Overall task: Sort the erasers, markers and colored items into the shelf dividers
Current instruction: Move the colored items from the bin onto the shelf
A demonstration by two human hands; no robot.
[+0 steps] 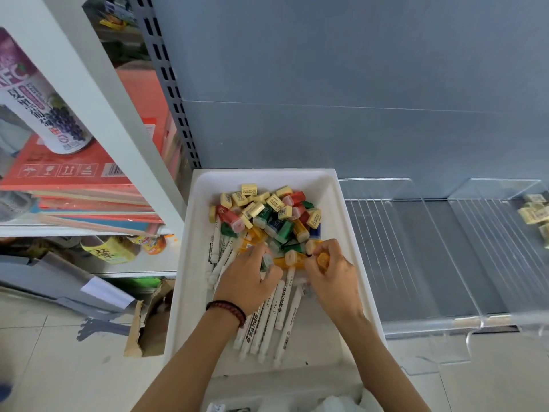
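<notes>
The grey shelf carries clear dividers across its right part and a white tray at its left end, against the back panel. The tray is the largest loose thing, and everything still unsorted lies in it.

The left grip and right grip both reach into the tray's middle. The left one has its fingers curled round a grey-green piece. The right one pinches an orange piece.

The markers are white barrels with dark print. They fill the tray's near half and left side. Their long axes run near to far, leaning a little right at the far end.

The colored items are small red, green, orange and blue blocks with pale caps, heaped in the tray's far half, pointing every way.

The erasers, pale yellow printed blocks, lie mixed on that heap. More erasers sit in the compartment at the shelf's right edge.
</notes>
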